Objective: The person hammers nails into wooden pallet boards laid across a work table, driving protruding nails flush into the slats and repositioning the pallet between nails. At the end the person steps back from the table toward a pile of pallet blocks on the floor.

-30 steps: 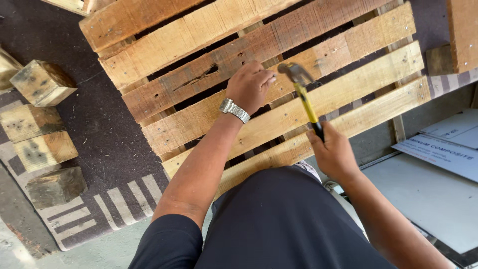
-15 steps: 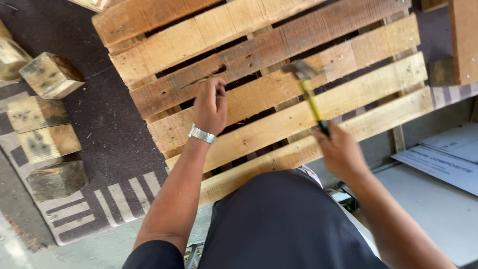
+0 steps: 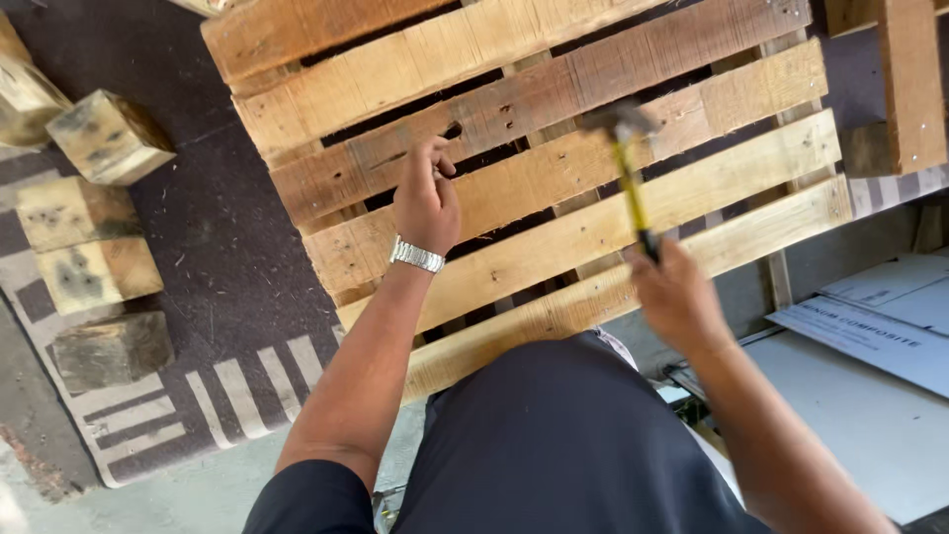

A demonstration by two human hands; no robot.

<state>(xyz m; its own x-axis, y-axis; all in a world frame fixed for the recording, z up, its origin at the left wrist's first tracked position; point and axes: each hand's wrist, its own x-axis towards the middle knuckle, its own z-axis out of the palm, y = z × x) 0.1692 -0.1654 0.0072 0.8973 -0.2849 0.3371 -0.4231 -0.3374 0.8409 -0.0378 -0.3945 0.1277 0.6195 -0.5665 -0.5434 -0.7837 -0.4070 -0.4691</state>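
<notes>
Pallet [image 3: 554, 188] fills the upper centre of the frame. We see the left hand [image 3: 427, 203] pinching something too small to identify against a slat, while the right hand [image 3: 677, 297], centre right, grips a yellow-handled hammer [image 3: 625, 163] with its head blurred. Blocks [image 3: 84, 227] lie at left.

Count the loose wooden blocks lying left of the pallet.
5 wooden blocks: one cut off at the top left edge, one beside it, two stacked mid-left, one lowest on the striped mat. More may lie out of frame.
</notes>
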